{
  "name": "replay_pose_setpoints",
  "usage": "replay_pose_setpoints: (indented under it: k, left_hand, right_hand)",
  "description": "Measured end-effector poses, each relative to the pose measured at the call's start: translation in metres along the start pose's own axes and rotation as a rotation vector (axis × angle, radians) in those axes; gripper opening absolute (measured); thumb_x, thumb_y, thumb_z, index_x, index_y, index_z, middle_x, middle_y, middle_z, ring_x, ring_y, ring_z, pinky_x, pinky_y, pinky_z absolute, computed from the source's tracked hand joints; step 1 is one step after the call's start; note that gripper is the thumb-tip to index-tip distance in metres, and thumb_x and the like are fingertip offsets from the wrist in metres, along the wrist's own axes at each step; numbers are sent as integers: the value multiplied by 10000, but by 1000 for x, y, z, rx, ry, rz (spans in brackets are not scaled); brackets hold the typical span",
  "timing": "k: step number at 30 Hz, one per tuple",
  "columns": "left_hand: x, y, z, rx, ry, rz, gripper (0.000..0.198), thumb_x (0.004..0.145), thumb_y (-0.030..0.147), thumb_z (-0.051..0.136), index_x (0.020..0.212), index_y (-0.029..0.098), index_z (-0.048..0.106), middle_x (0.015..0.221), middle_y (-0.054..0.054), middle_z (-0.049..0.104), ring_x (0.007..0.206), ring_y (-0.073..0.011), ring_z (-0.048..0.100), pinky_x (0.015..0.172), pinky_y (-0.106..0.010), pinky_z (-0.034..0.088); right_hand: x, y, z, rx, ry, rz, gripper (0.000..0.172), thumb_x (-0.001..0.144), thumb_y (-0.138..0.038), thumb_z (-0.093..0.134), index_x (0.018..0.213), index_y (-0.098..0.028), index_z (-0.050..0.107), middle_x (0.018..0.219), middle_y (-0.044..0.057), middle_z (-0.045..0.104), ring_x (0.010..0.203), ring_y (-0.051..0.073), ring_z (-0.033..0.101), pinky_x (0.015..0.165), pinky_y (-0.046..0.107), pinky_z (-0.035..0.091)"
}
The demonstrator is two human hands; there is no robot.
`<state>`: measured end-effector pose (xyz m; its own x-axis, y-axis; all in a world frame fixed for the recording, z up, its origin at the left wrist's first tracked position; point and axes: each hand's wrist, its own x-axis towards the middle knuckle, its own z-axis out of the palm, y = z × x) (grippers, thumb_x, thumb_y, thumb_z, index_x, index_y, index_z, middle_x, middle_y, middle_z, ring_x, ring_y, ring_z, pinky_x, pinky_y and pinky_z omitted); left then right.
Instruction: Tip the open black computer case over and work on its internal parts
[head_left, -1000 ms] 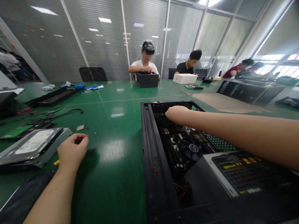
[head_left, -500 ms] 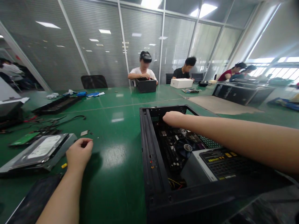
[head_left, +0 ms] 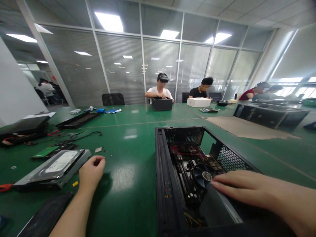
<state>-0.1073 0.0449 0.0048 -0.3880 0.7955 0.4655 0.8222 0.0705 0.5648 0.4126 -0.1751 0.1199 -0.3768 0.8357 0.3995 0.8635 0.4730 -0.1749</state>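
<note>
Computer case (head_left: 161, 171) on the green table (head_left: 128, 210), right of centre, lying open side up; long axis apparently running away toward the table's far side, perforated wall (head_left: 232, 158) on the right; right hand (head_left: 248, 186) flat, outstretched over the power supply (head_left: 213, 204), near the fan (head_left: 201, 173); left hand (head_left: 91, 172), well apart from it, curled beside the hard drive (head_left: 59, 163); cannot tell whether holding anything.

Left of the white box (head_left: 198, 102), a black box (head_left: 162, 104) is seen; right of the white box, brown cardboard (head_left: 243, 128) is laid.
</note>
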Motion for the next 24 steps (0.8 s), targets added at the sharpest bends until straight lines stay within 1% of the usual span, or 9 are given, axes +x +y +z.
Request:
replay_pose_setpoints:
  k: [3, 6, 9, 12, 14, 16, 18, 22, 24]
  left_hand:
    - [-1, 3, 0, -4, 46, -25, 242, 776, 403, 540, 855, 227, 686, 759, -4, 685, 746, -196, 645, 688, -269, 440]
    - [-1, 4, 0, -12, 73, -35, 226, 783, 387, 540, 858, 228, 683, 769, -5, 686, 759, -198, 649, 712, -277, 444]
    - [-1, 4, -2, -8, 61, -8, 208, 785, 375, 545, 846, 228, 679, 761, -10, 687, 756, -206, 652, 712, -287, 451]
    - [1, 0, -7, 13, 55, -7, 202, 786, 374, 549, 849, 229, 675, 753, -19, 690, 749, -222, 658, 696, -304, 459]
    - [3, -5, -10, 41, 62, -26, 198, 790, 377, 545, 847, 235, 669, 785, -29, 698, 759, -236, 660, 682, -322, 461]
    - [6, -9, -10, 55, 54, -42, 198, 797, 393, 542, 846, 245, 666, 787, -31, 698, 764, -247, 660, 677, -337, 464]
    - [7, -11, -8, 51, 41, -40, 194, 793, 397, 544, 844, 253, 664, 783, -30, 698, 763, -251, 659, 686, -345, 468]
    - [7, -7, -4, 28, 14, -14, 191, 767, 397, 554, 834, 260, 669, 783, -27, 700, 757, -245, 659, 700, -341, 472]
    - [6, -5, -4, 33, 8, -22, 201, 761, 403, 552, 831, 259, 674, 769, -27, 698, 744, -244, 656, 690, -337, 468]
  right_hand:
    - [58, 7, -9, 148, -400, -122, 942, 552, -439, 809, 1433, -317, 500, 1406, 133, 544, 1275, 362, 521, 1088, 470, 379]
    - [150, 29, -4, 165, -530, -258, 1007, 585, -494, 830, 1484, -281, 430, 1465, 109, 493, 1306, 346, 485, 1103, 461, 356]
    - [248, 46, 37, 20, -379, -326, 903, 697, -522, 769, 1477, -218, 427, 1455, 129, 496, 1301, 333, 466, 1112, 505, 289]
    - [325, 45, 84, -142, -111, 10, 506, 915, -295, 534, 1393, -137, 477, 1394, 203, 512, 1261, 318, 483, 1067, 535, 289]
    - [354, 41, 103, -179, -2, 181, 436, 919, -186, 452, 1346, -103, 482, 1344, 234, 518, 1225, 327, 500, 1025, 546, 316]
    - [361, 40, 113, -171, 27, 221, 430, 891, -176, 480, 1315, -105, 485, 1288, 223, 541, 1191, 329, 517, 1000, 537, 337]
    - [345, 44, 123, -155, 2, 197, 413, 866, -202, 537, 1272, -132, 517, 1249, 188, 564, 1181, 315, 524, 1002, 504, 342]
    - [263, 65, 156, -116, -79, 167, 412, 845, -257, 607, 1244, -168, 556, 1228, 136, 598, 1134, 260, 568, 966, 407, 397]
    - [213, 78, 173, -53, -57, 174, 364, 856, -253, 592, 1213, -184, 575, 1207, 111, 616, 1090, 231, 594, 943, 380, 423]
